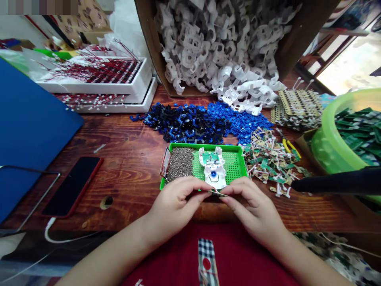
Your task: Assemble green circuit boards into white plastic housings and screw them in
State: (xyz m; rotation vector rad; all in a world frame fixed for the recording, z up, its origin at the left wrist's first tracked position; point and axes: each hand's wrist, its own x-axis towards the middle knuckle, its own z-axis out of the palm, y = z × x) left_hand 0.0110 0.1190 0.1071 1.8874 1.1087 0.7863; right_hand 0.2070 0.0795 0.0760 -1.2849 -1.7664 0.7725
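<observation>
Fingers L (201, 184) + fingers R (235, 190) | pinching sm. PCB (218, 194) | btwn tips, nr grn tray (235, 167)

Board (218, 194): small, thin, held nearly edge-on. White shell (219, 182): two adjoining parts, green circuitry (210, 157) in upper, blue piece (213, 174) in lower, lying in tray (233, 162).

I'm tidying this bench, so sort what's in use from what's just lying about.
Apparently in use:
small board, pinched by left hand and right hand
green tray, holding white casings and small metal parts
probably the blue parts behind

Apparently just lying about:
phone, cable attached
yellow-handled pliers
</observation>
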